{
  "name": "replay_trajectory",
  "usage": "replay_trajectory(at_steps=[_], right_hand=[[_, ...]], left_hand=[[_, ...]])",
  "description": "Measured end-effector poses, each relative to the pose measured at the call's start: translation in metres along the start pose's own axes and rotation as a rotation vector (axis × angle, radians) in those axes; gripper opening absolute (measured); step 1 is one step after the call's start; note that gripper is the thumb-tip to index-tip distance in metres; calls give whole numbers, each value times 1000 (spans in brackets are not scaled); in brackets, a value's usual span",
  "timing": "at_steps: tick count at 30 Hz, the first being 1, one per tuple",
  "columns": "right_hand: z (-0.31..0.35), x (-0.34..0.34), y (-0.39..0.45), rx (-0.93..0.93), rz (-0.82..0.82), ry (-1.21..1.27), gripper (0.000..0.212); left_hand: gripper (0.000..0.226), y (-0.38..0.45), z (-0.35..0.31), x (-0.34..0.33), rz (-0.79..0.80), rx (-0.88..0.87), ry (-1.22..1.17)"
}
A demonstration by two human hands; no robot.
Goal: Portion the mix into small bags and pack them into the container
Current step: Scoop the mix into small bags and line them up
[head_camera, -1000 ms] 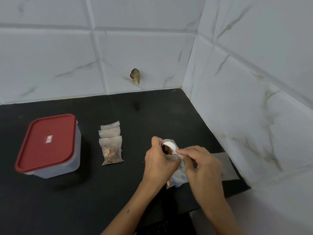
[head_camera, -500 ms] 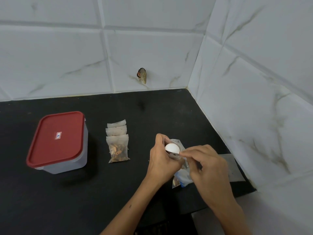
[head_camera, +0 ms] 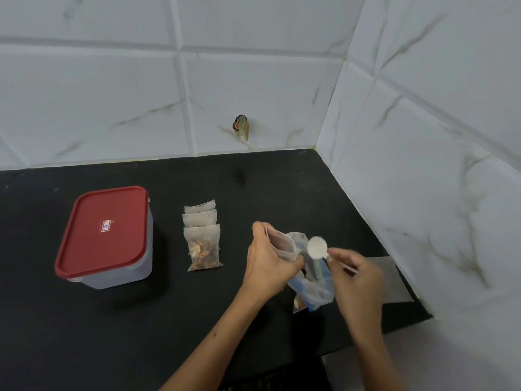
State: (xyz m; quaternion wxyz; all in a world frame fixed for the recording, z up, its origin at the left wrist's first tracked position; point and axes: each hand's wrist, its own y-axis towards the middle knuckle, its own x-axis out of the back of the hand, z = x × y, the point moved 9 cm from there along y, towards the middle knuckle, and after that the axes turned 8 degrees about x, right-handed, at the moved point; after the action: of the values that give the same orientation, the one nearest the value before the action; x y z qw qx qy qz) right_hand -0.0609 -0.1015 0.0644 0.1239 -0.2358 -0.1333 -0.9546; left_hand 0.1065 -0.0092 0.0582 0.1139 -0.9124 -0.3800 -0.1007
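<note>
White marbled tiles back a black table (head_camera: 141, 320). Left hand (head_camera: 267, 261) grips a small bag (head_camera: 282, 244), mouth open toward the right. Right hand (head_camera: 358, 275) pinches a white scoop (head_camera: 317, 246), bowl just right of that mouth, over the larger mix bag (head_camera: 313, 289). Filled bags (head_camera: 203, 246) lie left; lidded container (head_camera: 107, 235) far left.
</note>
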Motion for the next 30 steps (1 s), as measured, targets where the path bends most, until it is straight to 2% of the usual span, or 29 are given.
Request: replay_trajectory(at_steps=[3, 6, 8, 11, 12, 15, 16, 18, 20, 22, 26, 30], right_hand=[[-34, -19, -5, -60, 68, -256, 17], [-45, -37, -5, -53, 202, -466, 19], [-30, -31, -4, 28, 135, -507, 21], [15, -21, -14, 338, -34, -337, 21], [27, -23, -20, 368, -14, -235, 24], [40, -54, -31, 168, 279, 82, 47], [47, -64, -33, 156, 343, 153, 55], [64, -73, -31, 187, 362, 234, 59], [75, -83, -26, 197, 362, 276, 52], [82, -93, -23, 212, 397, 293, 35], [82, -103, -12, 155, 421, 396, 15], [70, -110, -1, 21, 395, 544, 16]], left_hand=[[56, 3, 5, 0, 14, 31, -31], [57, 6, 9, 1, 31, 63, -46], [57, 7, 11, 4, 40, 87, -84], [57, 9, 15, 11, 54, 118, -136], [56, 10, 17, 14, 54, 128, -146], [50, 11, 18, 25, 33, 183, -211], [48, 12, 18, 29, 27, 203, -227], [50, 12, 16, 36, 35, 236, -269], [59, 10, 13, 41, 57, 269, -343], [65, 9, 13, 44, 71, 296, -394], [52, 14, 20, 58, 35, 309, -430], [49, 23, 26, 66, 176, 244, -491]])
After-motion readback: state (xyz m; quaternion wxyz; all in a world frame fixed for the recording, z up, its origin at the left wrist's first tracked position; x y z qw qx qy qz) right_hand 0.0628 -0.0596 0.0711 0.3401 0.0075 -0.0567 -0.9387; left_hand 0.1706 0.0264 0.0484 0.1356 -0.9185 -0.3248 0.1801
